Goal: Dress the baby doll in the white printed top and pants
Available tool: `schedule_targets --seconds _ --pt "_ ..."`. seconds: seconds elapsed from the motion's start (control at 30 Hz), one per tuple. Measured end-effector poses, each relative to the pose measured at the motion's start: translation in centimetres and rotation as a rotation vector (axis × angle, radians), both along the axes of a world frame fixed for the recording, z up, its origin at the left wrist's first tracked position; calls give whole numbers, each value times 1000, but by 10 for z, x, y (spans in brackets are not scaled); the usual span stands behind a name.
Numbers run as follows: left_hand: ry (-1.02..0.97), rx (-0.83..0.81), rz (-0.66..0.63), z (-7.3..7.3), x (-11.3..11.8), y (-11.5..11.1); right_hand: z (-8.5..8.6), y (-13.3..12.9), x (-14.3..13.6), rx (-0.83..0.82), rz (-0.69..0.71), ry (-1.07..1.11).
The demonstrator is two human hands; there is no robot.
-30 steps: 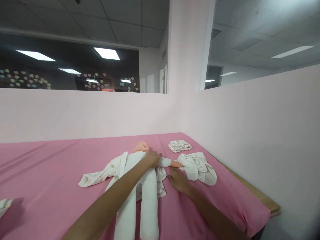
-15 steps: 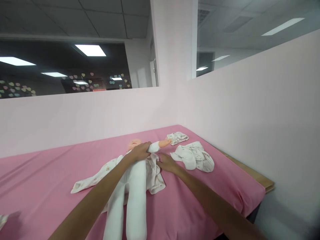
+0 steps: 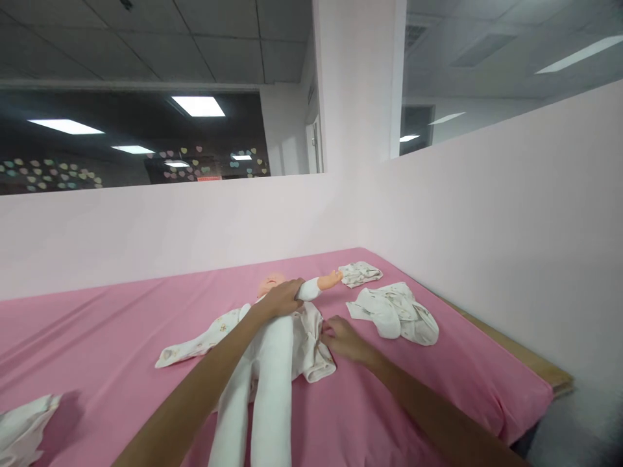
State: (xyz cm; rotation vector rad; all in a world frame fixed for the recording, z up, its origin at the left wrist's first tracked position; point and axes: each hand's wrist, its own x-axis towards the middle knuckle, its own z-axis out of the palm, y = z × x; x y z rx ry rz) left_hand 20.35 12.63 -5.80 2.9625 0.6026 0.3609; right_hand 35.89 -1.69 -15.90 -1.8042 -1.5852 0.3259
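Observation:
A baby doll [image 3: 272, 389] with white cloth limbs lies on its back, its head at the far end and its legs toward me. My left hand [image 3: 283, 299] is closed round the doll's upper arm, which points right. Spread under the doll is a white printed baby shirt [image 3: 311, 340], one sleeve stretched out to the left. With bent fingers, my right hand [image 3: 343, 338] pinches the edge of the shirt just right of the doll's body. My left forearm hides much of the doll's chest.
A pink sheet [image 3: 121, 324] covers the table. Crumpled white printed clothes [image 3: 396, 312] lie on the right, with a smaller folded cloth [image 3: 360, 274] behind them. Another white garment [image 3: 24, 428] is at the lower left. Pale walls [image 3: 195, 227] close off the back and right.
The view has shifted, so everything sits a little further right, and more of the lower-left garment shows. My right hand has moved slightly nearer me along the shirt edge. My left hand keeps its hold.

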Motion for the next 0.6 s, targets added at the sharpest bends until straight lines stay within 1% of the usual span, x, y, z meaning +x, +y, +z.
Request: schedule_targets --seconds 0.1,0.17,0.23,0.33,0.43,0.5,0.6 --pt "70 66 9 -2 6 -2 -7 -11 -6 -8 -85 -138" --pt "107 106 6 -4 11 -5 -8 -11 -13 -19 -135 -215" --pt "122 138 10 -7 17 -8 -8 -8 -19 -47 -135 -265" --pt "171 169 31 -11 26 -11 -4 -2 -21 -83 -111 -287" --pt "237 182 27 -15 37 -15 -1 0 -17 -81 -78 -291" --pt "251 162 6 -18 44 -19 -2 1 -14 -53 -6 -234" --pt "268 92 -27 -21 53 -24 -5 -1 -8 -1 109 -81"
